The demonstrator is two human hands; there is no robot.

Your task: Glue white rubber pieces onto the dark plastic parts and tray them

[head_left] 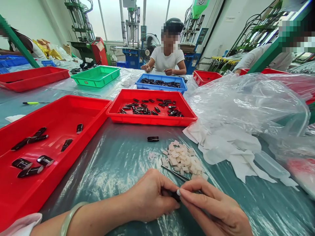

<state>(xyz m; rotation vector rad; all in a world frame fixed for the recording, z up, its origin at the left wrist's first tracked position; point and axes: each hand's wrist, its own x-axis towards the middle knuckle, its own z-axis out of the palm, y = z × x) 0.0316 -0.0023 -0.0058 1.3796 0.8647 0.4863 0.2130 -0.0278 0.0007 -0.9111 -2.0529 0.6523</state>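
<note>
My left hand (155, 196) is closed around a small black plastic part (175, 196), most of it hidden by the fingers. My right hand (216, 206) pinches a small white piece (178, 192) between thumb and forefinger, right at the edge of that part. Dark tweezers (174, 173) reach out from behind the right hand; whether the hand holds them or they lie on the table, I cannot tell. Just beyond is a heap of whitish flat pieces (183, 157). One glossy black part (153, 139) lies alone on the table behind the heap.
A red tray (152, 121) with many black parts stands ahead, another red tray (81, 108) with several at left. Behind are a blue tray (161, 87) and a green tray (95, 80). Plastic bags (246, 101) and white paper (236, 147) cover the right. A co-worker (167, 62) sits opposite.
</note>
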